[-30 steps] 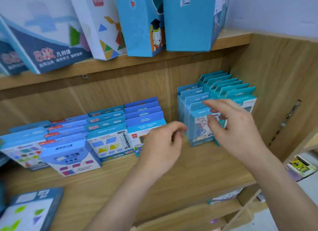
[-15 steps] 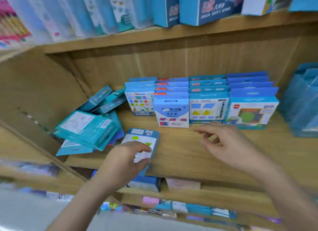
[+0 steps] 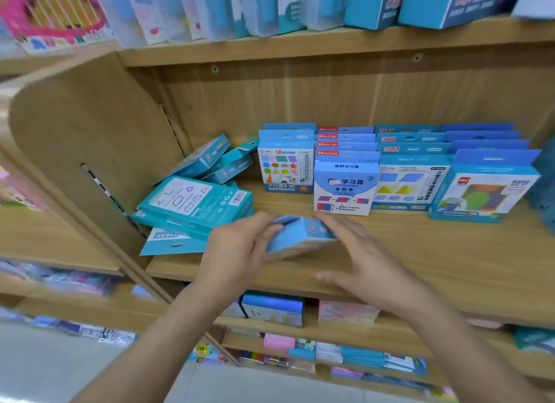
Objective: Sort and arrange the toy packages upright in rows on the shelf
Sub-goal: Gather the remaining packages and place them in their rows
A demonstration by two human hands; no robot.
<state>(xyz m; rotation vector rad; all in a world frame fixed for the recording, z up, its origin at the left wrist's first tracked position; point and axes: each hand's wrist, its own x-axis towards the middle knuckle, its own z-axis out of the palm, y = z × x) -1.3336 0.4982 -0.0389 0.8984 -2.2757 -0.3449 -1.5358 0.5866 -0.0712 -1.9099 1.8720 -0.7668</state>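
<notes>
Furthest left of the white-fronted package [image 3: 344, 189], up against the wooden side panel [image 3: 90, 138], a heap of teal packages [image 3: 195, 203] lies flat and crooked. A few at the back are tipped against one another, and one lies flat near the front edge of the shelf board [image 3: 435, 246].

Closer in, in front of the white-fronted package and a little to its left, the person's left hand [image 3: 240, 249] has its fingers curled round the left end of a blue package [image 3: 300, 237]. That package is tilted, low over the board, just in front of the white-fronted one and apart from it. Its face is too blurred to read, and I cannot tell whether it touches the wood.

Directly in front of the white-fronted package is the right hand [image 3: 363, 258]. Its fingers are stretched fairly straight and lie against the blue package's right end, with the thumb spread wide below. It touches the package rather than wrapping round it.

The white-fronted package itself stands upright, heading a row. Just to its left stands a row led by a coloured-shapes package [image 3: 285, 168]. Just to its right is a row led by a yellow-triangle package [image 3: 408, 186], and beyond that one led by a green-shape package [image 3: 483, 195].
</notes>
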